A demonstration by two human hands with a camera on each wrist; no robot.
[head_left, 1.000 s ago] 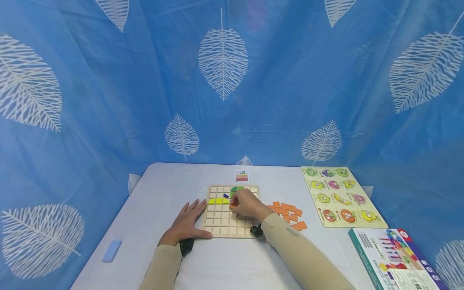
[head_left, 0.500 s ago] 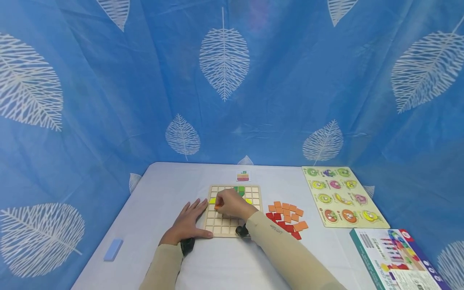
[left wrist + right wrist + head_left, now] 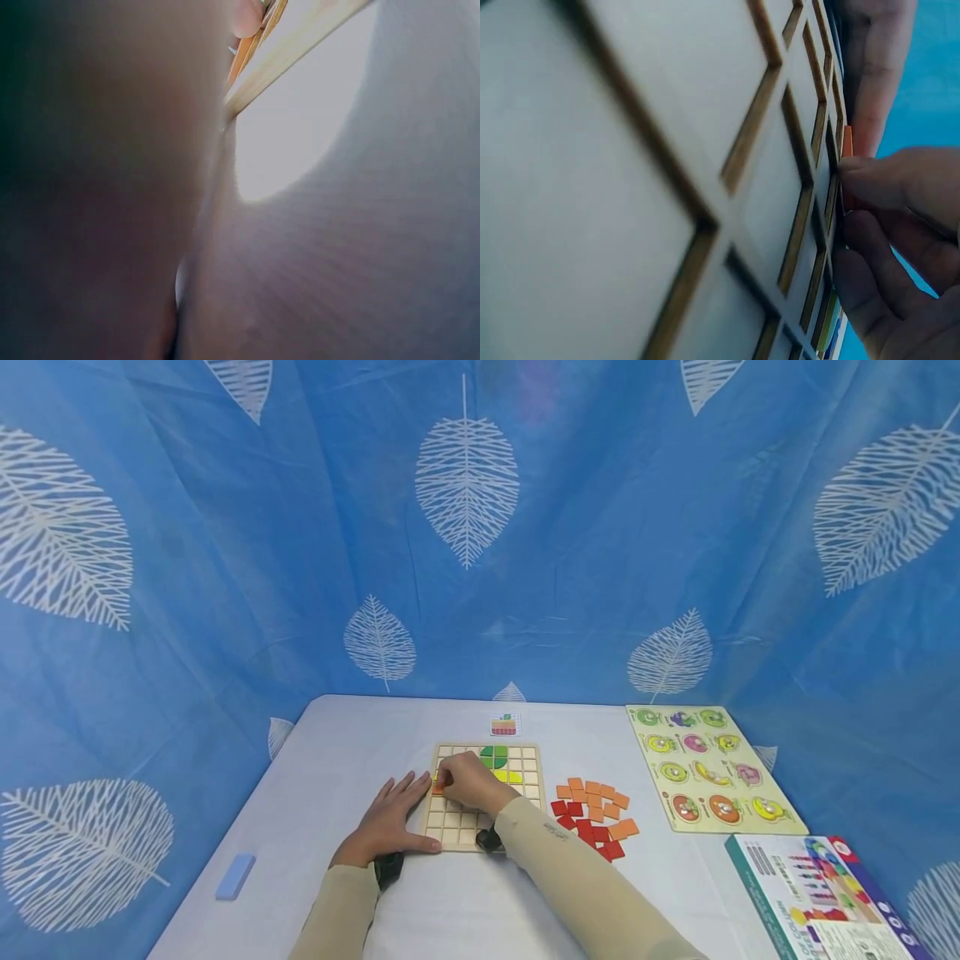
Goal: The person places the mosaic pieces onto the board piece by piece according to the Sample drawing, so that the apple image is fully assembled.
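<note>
At the board's (image 3: 525, 768) left edge, right hand (image 3: 467, 783) seemingly pinches an orange tile (image 3: 438, 787); left hand (image 3: 390, 818) lies flat, fingers spread

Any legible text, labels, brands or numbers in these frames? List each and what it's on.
None can be read.
Game box: printed lines, too small and blurred.
Right sleeve: small dark mark, blurred.
Fruit puzzle board: pictures only; any labels too small.
Pattern card: coloured picture, no readable text.
</note>
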